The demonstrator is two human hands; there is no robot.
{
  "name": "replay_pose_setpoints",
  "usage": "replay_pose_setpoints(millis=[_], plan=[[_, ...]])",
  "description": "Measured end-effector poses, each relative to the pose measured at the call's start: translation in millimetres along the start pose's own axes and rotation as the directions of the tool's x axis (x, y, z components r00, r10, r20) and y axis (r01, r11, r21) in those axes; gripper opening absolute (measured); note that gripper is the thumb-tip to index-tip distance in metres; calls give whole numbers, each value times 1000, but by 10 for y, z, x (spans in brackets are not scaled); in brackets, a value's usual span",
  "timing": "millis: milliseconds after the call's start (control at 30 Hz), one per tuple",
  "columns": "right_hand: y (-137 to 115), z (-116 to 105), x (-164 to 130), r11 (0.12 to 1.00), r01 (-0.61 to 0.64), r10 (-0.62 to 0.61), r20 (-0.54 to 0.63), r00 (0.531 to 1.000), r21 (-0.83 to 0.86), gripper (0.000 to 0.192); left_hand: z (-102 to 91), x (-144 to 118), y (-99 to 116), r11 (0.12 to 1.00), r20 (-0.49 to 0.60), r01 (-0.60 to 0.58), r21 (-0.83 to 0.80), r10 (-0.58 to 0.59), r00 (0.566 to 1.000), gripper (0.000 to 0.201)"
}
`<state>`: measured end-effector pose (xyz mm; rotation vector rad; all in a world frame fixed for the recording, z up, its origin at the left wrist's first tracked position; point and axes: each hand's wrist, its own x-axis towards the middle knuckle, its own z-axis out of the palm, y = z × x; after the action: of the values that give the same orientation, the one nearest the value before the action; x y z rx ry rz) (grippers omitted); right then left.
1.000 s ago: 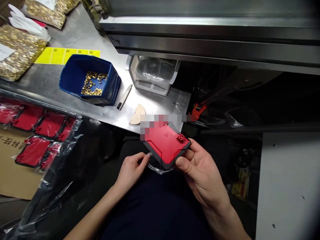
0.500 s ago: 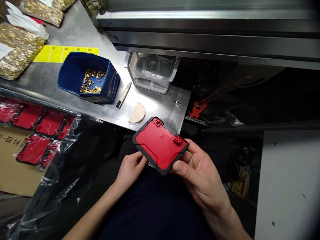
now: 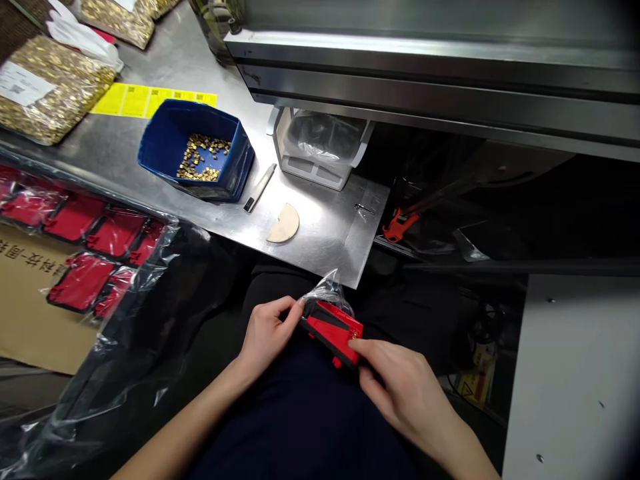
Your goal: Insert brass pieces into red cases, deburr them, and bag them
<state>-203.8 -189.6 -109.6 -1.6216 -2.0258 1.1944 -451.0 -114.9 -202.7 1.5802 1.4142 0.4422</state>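
Note:
A red and black plastic panel (image 3: 333,328) is held tilted over my lap. My right hand (image 3: 400,387) grips its right end between thumb and fingers. A clear plastic bag (image 3: 327,291) lies around the panel's upper left end. My left hand (image 3: 270,330) pinches the edge of that bag with thumb and forefinger, close to the panel. Small brass-coloured spots show on the panel near my right fingertips.
On the metal bench (image 3: 325,247) stand a blue bin (image 3: 160,150) of brass inserts, a utility knife (image 3: 260,189), a pale half disc (image 3: 285,223) and a grey holder (image 3: 315,168) with plastic bags. Bagged red panels (image 3: 83,280) lie in a carton at left.
The panel has been turned from its flat red face to a steep tilt and lowered. The clear bag now shows around its end, pinched in my left hand. The view has shifted slightly.

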Motion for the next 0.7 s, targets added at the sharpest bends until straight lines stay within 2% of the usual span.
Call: replay_pose_setpoints(millis=[67,133,200,267,367,467,567,633,700], plan=[[30,74,-13,996,25,-22,41,999,-82,37,17,-13,16,999,-22,-53,1,53,998,42],[41,136,-26,994,-14,18,39,999,-111,37,36,-30,29,984,-39,-172,36,173,984,36],[38,188,-45,989,-115,114,-12,993,-88,36,53,-48,46,939,-40,-325,111,331,943,27],[23,240,-68,970,-245,245,-88,966,13,35,69,-66,81,891,-22,-419,175,429,903,20],[-16,344,-85,882,-366,420,-143,896,298,31,99,-88,185,878,-6,-442,183,451,893,10],[-57,465,-50,758,-365,502,-126,855,541,28,145,-98,329,864,-11,-480,150,487,873,13],[-89,524,35,718,-373,512,-82,855,587,27,193,-80,465,793,-42,-580,185,597,802,15],[-105,482,100,735,-393,506,-61,860,552,22,211,-50,542,743,-56,-634,214,657,752,15],[-113,375,154,778,-404,494,-71,866,481,16,209,-9,609,726,-53,-655,209,677,734,14]])
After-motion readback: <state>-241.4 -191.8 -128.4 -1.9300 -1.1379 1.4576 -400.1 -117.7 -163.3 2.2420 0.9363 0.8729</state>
